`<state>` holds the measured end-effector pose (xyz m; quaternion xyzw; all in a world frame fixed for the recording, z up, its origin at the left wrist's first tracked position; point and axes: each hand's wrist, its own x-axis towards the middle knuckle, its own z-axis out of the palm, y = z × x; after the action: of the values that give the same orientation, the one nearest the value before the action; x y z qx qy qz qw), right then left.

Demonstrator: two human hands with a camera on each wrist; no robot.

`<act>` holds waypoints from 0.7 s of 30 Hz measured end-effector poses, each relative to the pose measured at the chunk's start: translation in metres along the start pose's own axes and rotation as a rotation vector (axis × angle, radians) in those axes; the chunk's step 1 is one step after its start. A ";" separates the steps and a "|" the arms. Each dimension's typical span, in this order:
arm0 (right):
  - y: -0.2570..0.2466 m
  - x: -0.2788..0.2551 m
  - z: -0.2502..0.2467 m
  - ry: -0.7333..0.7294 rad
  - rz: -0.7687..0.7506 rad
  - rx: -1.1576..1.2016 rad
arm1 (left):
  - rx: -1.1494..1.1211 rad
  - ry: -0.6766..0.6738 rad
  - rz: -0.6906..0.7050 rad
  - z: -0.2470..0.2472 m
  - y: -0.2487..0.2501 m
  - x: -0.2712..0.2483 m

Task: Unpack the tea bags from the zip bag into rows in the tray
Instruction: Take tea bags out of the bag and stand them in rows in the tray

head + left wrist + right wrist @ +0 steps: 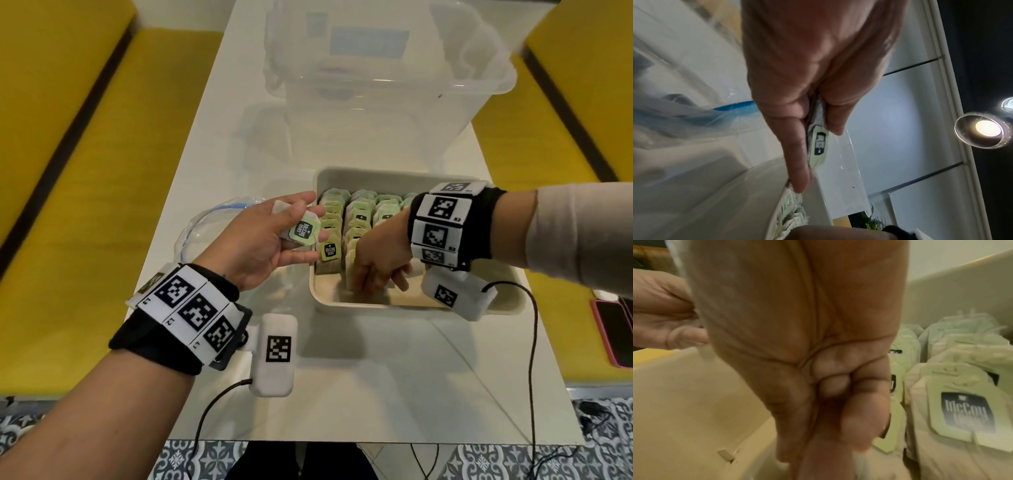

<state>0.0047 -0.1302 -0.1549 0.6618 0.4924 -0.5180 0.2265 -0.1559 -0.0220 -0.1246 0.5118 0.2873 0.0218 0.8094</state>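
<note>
A beige tray (387,173) on the white table holds rows of upright tea bags (359,219) with green tags. My left hand (260,240) hovers palm up at the tray's left rim. Its thumb and fingers pinch a small stack of tea bags (304,231), seen edge-on in the left wrist view (819,144). My right hand (376,263) reaches down into the tray, fingers curled around a tea bag (349,270) at the near end of a middle row. The right wrist view shows these fingers (863,418) bunched beside tagged bags (966,410). The clear zip bag (205,222) lies left of the tray.
A large clear storage bin (376,68) stands behind the tray. Yellow benches (68,171) run along both sides of the table. A phone in a pink case (613,329) lies on the right bench. Cables (532,342) trail from both wrist cameras over the near table.
</note>
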 end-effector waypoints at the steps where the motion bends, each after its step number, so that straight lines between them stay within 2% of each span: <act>1: 0.001 0.001 -0.002 0.006 0.001 0.032 | 0.001 0.002 0.001 0.000 0.000 0.000; 15: 0.008 -0.025 -0.018 0.165 0.016 0.054 | 0.021 0.022 0.029 0.001 0.001 -0.001; 17: 0.009 -0.037 -0.023 0.227 -0.006 0.110 | 0.036 0.037 0.055 0.003 0.004 -0.002; 21: 0.000 -0.061 -0.030 0.445 -0.103 0.315 | 0.100 0.045 0.114 0.010 0.011 -0.002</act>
<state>0.0196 -0.1318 -0.0883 0.7604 0.4764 -0.4410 -0.0197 -0.1499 -0.0255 -0.1109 0.5666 0.2765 0.0650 0.7735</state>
